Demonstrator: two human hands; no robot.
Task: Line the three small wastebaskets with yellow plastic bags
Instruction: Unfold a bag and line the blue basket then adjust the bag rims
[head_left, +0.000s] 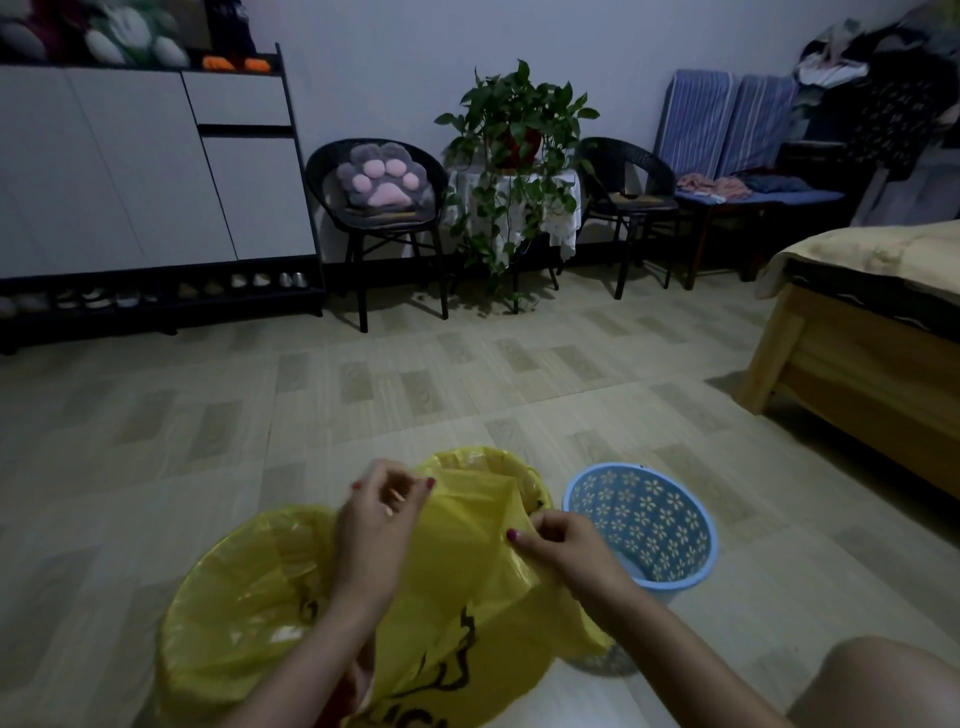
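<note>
A loose yellow plastic bag with black print hangs between my hands above the floor. My left hand pinches its upper left edge, and my right hand grips its right edge. At the lower left stands a wastebasket lined with a yellow bag. Behind the held bag, a second wastebasket shows a yellow bag over its rim and is mostly hidden. A blue wastebasket with a flower pattern stands to the right, with no bag in it.
A wooden bed frame is on the right. Two black chairs, a potted plant on a small table, and a white cabinet with shoes under it line the far wall. My bare knee is at lower right.
</note>
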